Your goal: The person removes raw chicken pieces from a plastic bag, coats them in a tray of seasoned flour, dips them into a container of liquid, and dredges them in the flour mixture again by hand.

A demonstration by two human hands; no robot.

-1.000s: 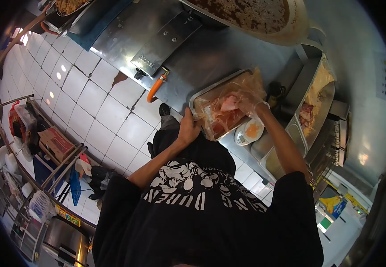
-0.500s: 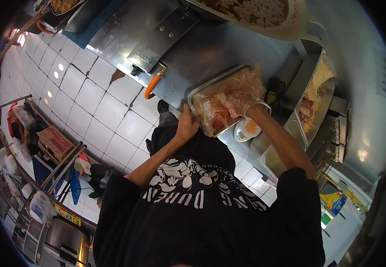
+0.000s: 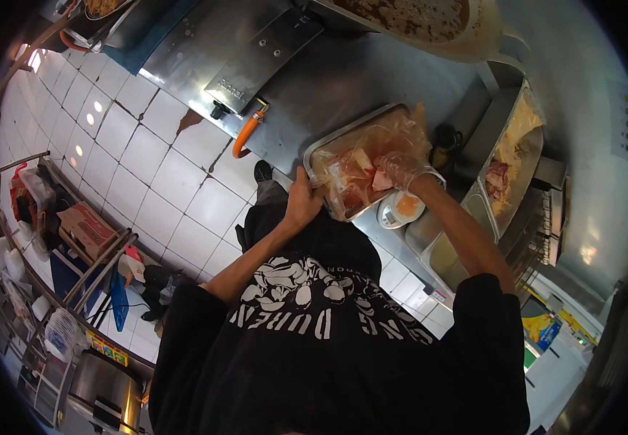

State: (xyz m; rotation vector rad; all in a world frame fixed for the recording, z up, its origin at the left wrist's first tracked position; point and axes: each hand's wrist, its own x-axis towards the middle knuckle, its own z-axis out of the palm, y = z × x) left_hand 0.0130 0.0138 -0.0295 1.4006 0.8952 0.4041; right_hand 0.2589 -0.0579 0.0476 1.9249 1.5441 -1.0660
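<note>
- With the left hand [image 3: 304, 201], still gripping the near left edge of the metal tray [image 3: 351, 128], at the same place as in both earlier frames
- With the right hand [image 3: 404, 172], in a clear loose glove, closed at the fingertips around a piece of meat [image 3: 383, 180], held over the lined inside of the tray
- Compared with one second ago, brought the piece of meat a little closer to the round white scale [image 3: 389, 216]; compared with half a second ago, showing it more clearly below the gloved fingers
- Also visible now, just left of it, a second pale piece [image 3: 362, 161] among the folds of the plastic sheet [image 3: 412, 127]
- Hidden under the tray edge, some fingers of the left hand; cannot tell how many
- Hard to make out through wrinkles and shine, the exact finger positions inside the glove and the amount of reddish meat below
- Too small to identify, something orange on the scale
- Cut off by the upper border, a wide pot [image 3: 488, 38] with brown, foamy liquid
- Under the tray, a smooth, dull-shining steel counter [image 3: 379, 80]; near its edge, a curved orange hose [image 3: 247, 136]
- Toward the right, a long metal container [image 3: 514, 148] with pale, floury material and pink meat
</note>
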